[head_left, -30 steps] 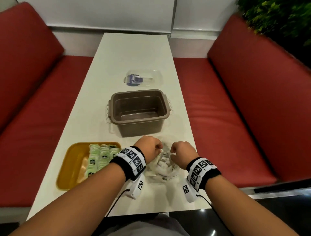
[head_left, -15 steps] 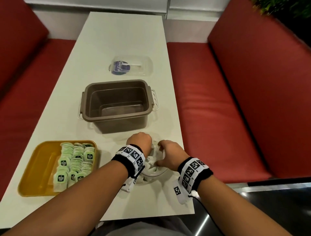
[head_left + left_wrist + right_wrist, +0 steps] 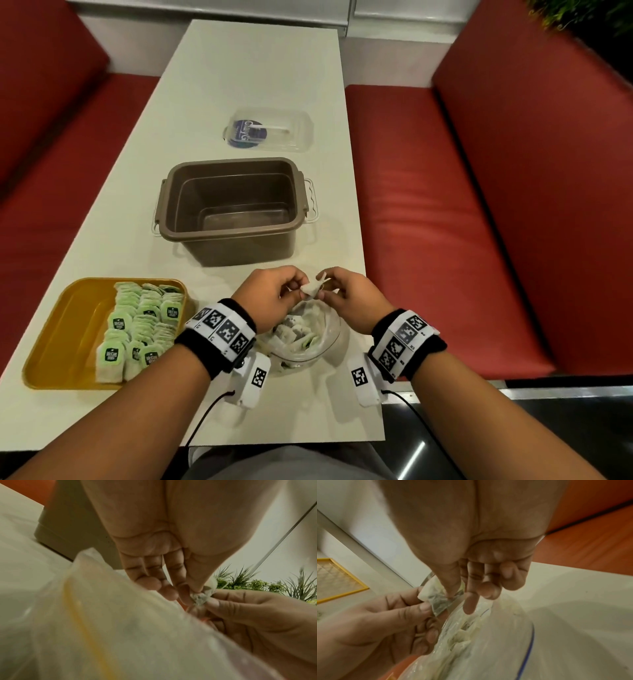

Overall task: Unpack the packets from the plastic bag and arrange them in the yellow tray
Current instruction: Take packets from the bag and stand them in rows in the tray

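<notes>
A clear plastic bag [image 3: 308, 337] of tea packets lies on the white table near its front edge. Just above its mouth, my left hand [image 3: 274, 294] and right hand [image 3: 346, 298] both pinch one small white packet [image 3: 311, 289] between thumb and fingers. The left wrist view shows that packet [image 3: 202, 596] squeezed between both thumbs, with the bag [image 3: 120, 635] below. In the right wrist view the packet [image 3: 436, 599] hangs over the bag [image 3: 479, 635]. The yellow tray [image 3: 65, 329] sits at the left, with several green-labelled packets [image 3: 140, 325] in rows on its right half.
A brown tub [image 3: 233, 209] with white side handles stands just beyond my hands. A clear lidded box [image 3: 270, 133] with a blue label lies farther back. Red bench seats [image 3: 438, 212] flank the narrow table [image 3: 253, 68]. Plants [image 3: 582, 17] are at the far right.
My hands were down at the bag's mouth; now they are raised above it and pinch a single packet between them. The head view has shifted slightly.
</notes>
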### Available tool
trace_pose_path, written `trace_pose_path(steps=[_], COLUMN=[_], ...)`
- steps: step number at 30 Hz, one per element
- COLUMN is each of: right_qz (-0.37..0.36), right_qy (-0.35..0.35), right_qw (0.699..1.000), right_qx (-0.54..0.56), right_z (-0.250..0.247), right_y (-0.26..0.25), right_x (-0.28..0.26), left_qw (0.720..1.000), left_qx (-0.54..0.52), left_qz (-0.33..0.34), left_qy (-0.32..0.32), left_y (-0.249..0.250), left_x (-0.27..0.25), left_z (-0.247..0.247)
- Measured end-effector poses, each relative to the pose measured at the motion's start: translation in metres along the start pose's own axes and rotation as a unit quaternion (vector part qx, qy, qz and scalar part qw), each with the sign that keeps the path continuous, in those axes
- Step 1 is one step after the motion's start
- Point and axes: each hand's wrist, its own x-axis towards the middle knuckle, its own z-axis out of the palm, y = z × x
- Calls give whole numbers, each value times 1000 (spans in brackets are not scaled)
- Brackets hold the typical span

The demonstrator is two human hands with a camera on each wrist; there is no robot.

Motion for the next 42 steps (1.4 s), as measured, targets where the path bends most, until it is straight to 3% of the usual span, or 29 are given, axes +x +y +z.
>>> trace_pose_path(steps=[7,14,21,34,42], right_qz=[-15,-10,20,94,78], right_qy=[54,84,91,95,133], right_qw=[998,996,995,990,987], right_qx=[-2,35,19,-43,-41], right_z=[-6,-3,2,17,23], right_y=[-3,-7,-8,-20,-41], right_x=[-7,-16,-21,-27,-30], left_qw=[995,953,952,942,972], left_qx=[91,272,279,290,220], left_qz=[-43,-19,-21,-53,32], left_qy=[-13,-135,-120,-159,-77], left_y=[3,-4,-10,-4,12], left_x=[12,29,28,28,10], left_z=[15,38,42,36,-14])
